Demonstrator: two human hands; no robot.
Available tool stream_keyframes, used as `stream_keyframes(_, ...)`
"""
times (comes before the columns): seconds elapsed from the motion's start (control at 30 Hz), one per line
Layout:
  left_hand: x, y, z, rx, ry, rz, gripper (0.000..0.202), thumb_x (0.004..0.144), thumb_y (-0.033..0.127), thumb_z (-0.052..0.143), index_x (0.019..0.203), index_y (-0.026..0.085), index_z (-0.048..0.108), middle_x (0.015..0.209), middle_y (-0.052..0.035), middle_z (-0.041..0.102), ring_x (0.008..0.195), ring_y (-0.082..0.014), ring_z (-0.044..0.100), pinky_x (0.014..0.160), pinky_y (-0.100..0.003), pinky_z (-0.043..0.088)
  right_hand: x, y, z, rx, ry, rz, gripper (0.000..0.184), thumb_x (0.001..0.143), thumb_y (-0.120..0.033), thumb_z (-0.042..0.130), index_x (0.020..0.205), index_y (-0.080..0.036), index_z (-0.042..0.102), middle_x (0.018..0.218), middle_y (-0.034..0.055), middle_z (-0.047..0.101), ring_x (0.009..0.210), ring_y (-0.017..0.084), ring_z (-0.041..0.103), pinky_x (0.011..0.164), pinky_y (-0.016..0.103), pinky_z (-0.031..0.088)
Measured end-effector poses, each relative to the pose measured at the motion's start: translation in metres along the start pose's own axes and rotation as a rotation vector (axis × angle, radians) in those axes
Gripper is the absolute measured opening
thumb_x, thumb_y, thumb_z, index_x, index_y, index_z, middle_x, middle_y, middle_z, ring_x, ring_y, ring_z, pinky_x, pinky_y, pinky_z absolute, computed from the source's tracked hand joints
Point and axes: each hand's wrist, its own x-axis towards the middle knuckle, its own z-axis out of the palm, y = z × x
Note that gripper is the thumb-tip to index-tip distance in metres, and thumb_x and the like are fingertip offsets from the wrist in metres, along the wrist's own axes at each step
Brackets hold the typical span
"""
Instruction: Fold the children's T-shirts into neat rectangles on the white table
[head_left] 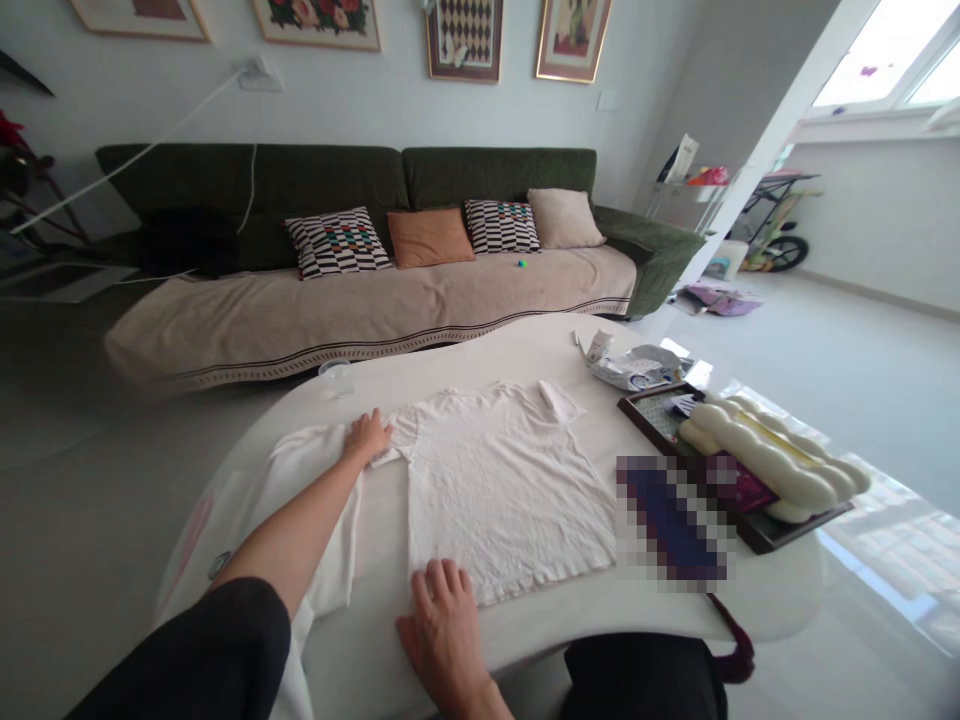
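A white T-shirt lies spread on the white table, its neck end away from me and its surface lightly wrinkled. Over its left sleeve rests my left hand, palm down, with the fingers apart. My right hand touches the near left corner of the hem; its fingers are bent on the cloth and the thumb stands off to the side. Another white garment lies left of the T-shirt, partly beneath my left forearm.
The rounded table carries a clear cup, a silver packet and a dark-rimmed tray holding a cream puffy object. A pixelated dark item lies beside the tray. Beyond stands a green sofa with cushions.
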Motion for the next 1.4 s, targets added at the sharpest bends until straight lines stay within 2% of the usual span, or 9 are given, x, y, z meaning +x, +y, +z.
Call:
stream_keyframes(0.1,0.007,-0.009,-0.009,-0.035,-0.049,-0.029,0.039,0.073,0.034,0.054,0.106,0.013,0.055,0.113,-0.0195,0.055,0.110,-0.0321,0.049,0.084,-0.038,0.040,-0.002,0.000,0.009,-0.036,0.007,0.023,0.023,0.066,-0.009,0.054,0.087,-0.018,0.055,0.089,0.0083,0.055,0.085,0.026,0.047,0.073,0.041,0.040)
stream_keyframes(0.27,0.014,-0.009,-0.034,-0.220,-0.236,-0.010,0.012,0.065,0.027,0.061,0.071,0.016,0.059,0.076,-0.0069,0.066,0.086,-0.0248,0.062,0.064,-0.025,0.046,-0.004,0.003,-0.005,0.009,-0.001,0.068,0.026,0.062,0.001,0.044,0.075,-0.019,0.054,0.077,0.0061,0.055,0.074,0.022,0.050,0.063,0.032,0.040)
stream_keyframes(0.4,0.011,-0.027,-0.061,-0.427,-0.383,-0.043,0.018,0.067,0.030,0.059,0.079,0.017,0.059,0.070,-0.0011,0.065,0.069,-0.0166,0.062,0.055,-0.021,0.047,-0.010,0.002,-0.018,0.122,-0.045,0.002,0.030,0.062,0.001,0.042,0.081,-0.020,0.054,0.078,0.0043,0.057,0.075,0.019,0.054,0.061,0.026,0.039)
stream_keyframes(0.57,0.001,-0.053,-0.081,-0.546,-0.495,-0.153,0.018,0.061,0.025,0.066,0.073,0.014,0.060,0.057,0.0007,0.059,0.055,-0.0141,0.057,0.048,-0.020,0.044,-0.017,0.003,-0.023,0.366,-0.062,-0.015,0.027,0.069,-0.006,0.044,0.088,-0.021,0.056,0.079,0.0015,0.059,0.067,0.014,0.057,0.058,0.021,0.038)
stream_keyframes(0.7,0.005,-0.031,-0.088,-0.760,-0.516,-0.150,0.027,0.066,0.021,0.064,0.092,0.014,0.061,0.057,0.0043,0.057,0.048,-0.0078,0.051,0.048,-0.017,0.041,-0.017,0.025,-0.036,0.620,0.099,0.206,0.015,0.078,-0.017,0.041,0.085,-0.020,0.055,0.072,0.0004,0.056,0.057,0.011,0.052,0.054,0.020,0.037)
stream_keyframes(0.83,0.018,0.027,-0.075,-0.967,-0.483,-0.112,0.030,0.069,0.019,0.061,0.099,0.018,0.059,0.061,0.0041,0.059,0.051,-0.0068,0.054,0.053,-0.016,0.042,-0.021,0.058,-0.041,0.739,0.167,0.446,0.018,0.079,-0.026,0.041,0.092,-0.017,0.050,0.073,0.0005,0.053,0.044,0.007,0.043,0.044,0.019,0.033)
stream_keyframes(1.03,0.024,0.101,-0.017,-1.130,-0.382,-0.125,0.022,0.073,0.025,0.058,0.094,0.016,0.057,0.069,-0.0011,0.064,0.057,-0.0101,0.060,0.054,-0.020,0.043,-0.036,0.085,-0.017,0.636,0.262,0.471,0.026,0.074,-0.024,0.043,0.098,-0.017,0.049,0.072,0.0009,0.053,0.044,0.009,0.047,0.045,0.021,0.038)
stream_keyframes(1.2,0.018,0.119,0.016,-1.174,-0.273,-0.094,0.023,0.073,0.032,0.058,0.088,0.015,0.057,0.069,-0.0036,0.065,0.061,-0.0146,0.064,0.055,-0.022,0.043,-0.045,0.082,-0.008,0.487,0.334,0.441,0.019,0.077,-0.021,0.039,0.091,-0.020,0.051,0.069,0.0006,0.056,0.051,0.012,0.053,0.051,0.022,0.041)
stream_keyframes(1.4,0.010,0.104,0.013,-1.119,-0.007,0.067,0.031,0.083,0.031,0.044,0.110,0.018,0.050,0.096,-0.0084,0.065,0.091,-0.0177,0.062,0.076,-0.029,0.046,-0.050,0.088,-0.035,0.107,0.252,0.400,0.021,0.084,-0.024,0.036,0.093,-0.024,0.055,0.079,0.0016,0.058,0.055,0.012,0.057,0.049,0.020,0.039)
